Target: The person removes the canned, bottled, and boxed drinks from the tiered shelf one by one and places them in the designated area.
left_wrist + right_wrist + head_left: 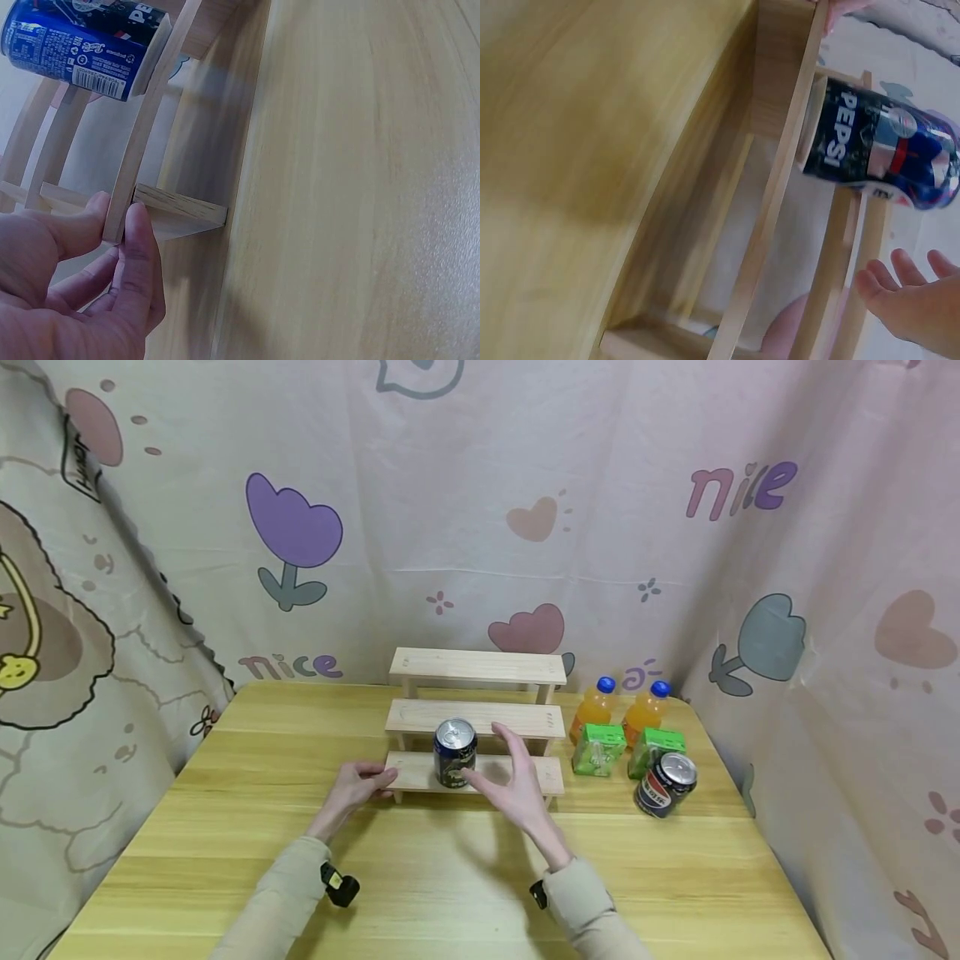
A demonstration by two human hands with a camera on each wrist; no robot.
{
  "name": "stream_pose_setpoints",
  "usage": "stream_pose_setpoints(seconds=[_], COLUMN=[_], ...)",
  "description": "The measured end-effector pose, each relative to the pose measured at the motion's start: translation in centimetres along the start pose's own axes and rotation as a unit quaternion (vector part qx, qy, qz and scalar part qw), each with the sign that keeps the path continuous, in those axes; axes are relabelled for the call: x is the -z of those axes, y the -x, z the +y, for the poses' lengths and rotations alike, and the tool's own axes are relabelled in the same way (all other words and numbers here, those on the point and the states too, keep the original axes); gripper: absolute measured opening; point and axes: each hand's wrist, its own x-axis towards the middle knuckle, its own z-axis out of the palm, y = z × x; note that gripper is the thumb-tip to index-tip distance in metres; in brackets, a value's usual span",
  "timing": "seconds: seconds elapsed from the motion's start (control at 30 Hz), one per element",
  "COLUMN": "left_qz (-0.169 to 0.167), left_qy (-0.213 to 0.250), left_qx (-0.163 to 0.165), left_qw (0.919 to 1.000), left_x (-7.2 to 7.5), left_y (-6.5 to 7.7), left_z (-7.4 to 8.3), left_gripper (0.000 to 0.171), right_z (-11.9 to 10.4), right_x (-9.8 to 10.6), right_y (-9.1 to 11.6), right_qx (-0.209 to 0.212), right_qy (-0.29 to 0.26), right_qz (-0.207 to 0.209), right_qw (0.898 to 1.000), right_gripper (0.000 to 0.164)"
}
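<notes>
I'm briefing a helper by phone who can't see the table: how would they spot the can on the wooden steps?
Find the three-step wooden rack at the back of the yellow table. On its lowest step stands the Pepsi can, between the left hand and right hand. Unlike the other can leaning by the green cartons, it stands upright on the rack.

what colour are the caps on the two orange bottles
Blue. Both bottle caps show best in the head view, at the back right of the table behind the green cartons.
</notes>
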Motion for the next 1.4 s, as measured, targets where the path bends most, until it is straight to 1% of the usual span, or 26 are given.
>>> stream_pose_setpoints(seconds=[0.17, 0.47, 0.73, 0.83, 1.03, 1.17, 1.3, 1.4], left_qz=[0.0, -0.002, -0.001, -0.002, -0.004, -0.002, -0.004, -0.003], left_qy=[-0.004, -0.005, -0.02, -0.027, -0.025, -0.028, -0.031, -0.025], left_qx=[0.001, -0.001, 0.0, -0.002, -0.009, -0.007, -0.009, -0.009], left_qw=[1.0, 1.0, 0.9998, 0.9996, 0.9996, 0.9996, 0.9995, 0.9996], left_x=[0.0, 0.1, 0.2, 0.2, 0.3, 0.3, 0.2, 0.2], left_y=[0.1, 0.1, 0.1, 0.0, 0.0, 0.1, 0.2, 0.2], left_z=[0.0, 0.1, 0.0, -0.1, 0.1, 0.2, 0.2, 0.2], left_gripper=[0.039, 0.04, 0.04, 0.039, 0.041, 0.041, 0.042, 0.041], right_z=[-0.3, -0.2, -0.2, -0.2, -0.2, -0.1, -0.1, -0.2], right_x=[-1.0, -2.4, -3.5, -3.8, -4.3, -4.3, -4.2, -4.0], right_y=[-0.5, -1.1, -1.7, -1.9, -2.2, -2.4, -2.3, -2.3], right_qx=[-0.006, 0.001, 0.019, 0.023, 0.039, 0.034, 0.02, 0.013], right_qy=[-0.002, -0.01, -0.015, -0.016, -0.008, -0.01, -0.009, -0.007], right_qz=[-0.009, -0.017, 0.002, 0.011, 0.028, 0.035, 0.041, 0.046], right_qw=[1.0, 1.0, 1.0, 1.0, 0.999, 0.999, 0.999, 0.999], right_gripper=[0.088, 0.088, 0.086, 0.084, 0.076, 0.073, 0.073, 0.073])
